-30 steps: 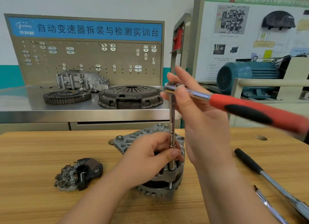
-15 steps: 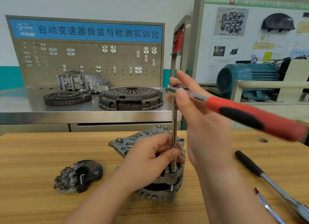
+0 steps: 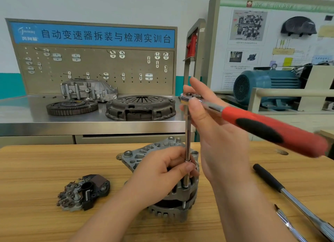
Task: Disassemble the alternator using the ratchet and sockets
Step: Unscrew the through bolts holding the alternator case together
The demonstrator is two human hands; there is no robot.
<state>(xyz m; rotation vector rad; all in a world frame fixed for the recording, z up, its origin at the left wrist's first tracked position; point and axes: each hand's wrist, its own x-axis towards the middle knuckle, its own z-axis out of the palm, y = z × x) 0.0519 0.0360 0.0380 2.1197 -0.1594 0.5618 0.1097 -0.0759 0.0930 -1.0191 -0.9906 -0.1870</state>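
Alternator: the alternator stood on end near the middle of the wooden table, ribbed end frame uppermost.
Left hand: the left hand gripped the housing with curled fingers, its thumb pressed against the lower part of the extension bar.
Right hand: the right hand pinched the head of the ratchet between thumb and fairly straight fingers; the red and black handle stuck out to the right, ungripped.
Drive line: the extension bar ran upright from the ratchet head down to a socket at the housing's edge, seemingly on a through-bolt.
Step in hand: probably spinning out a loosened through-bolt by twirling the head with the fingers.
Doing it well: the bar should stay plumb over the bolt, with light downward pressure so the socket stays fully seated; the left hand should steady the housing against tipping.
Risk: the free handle's weight could tilt the bar and cock the socket off the bolt head.
Nearby: a rectifier assembly lay left of the alternator; a black-handled bar lay on the right.
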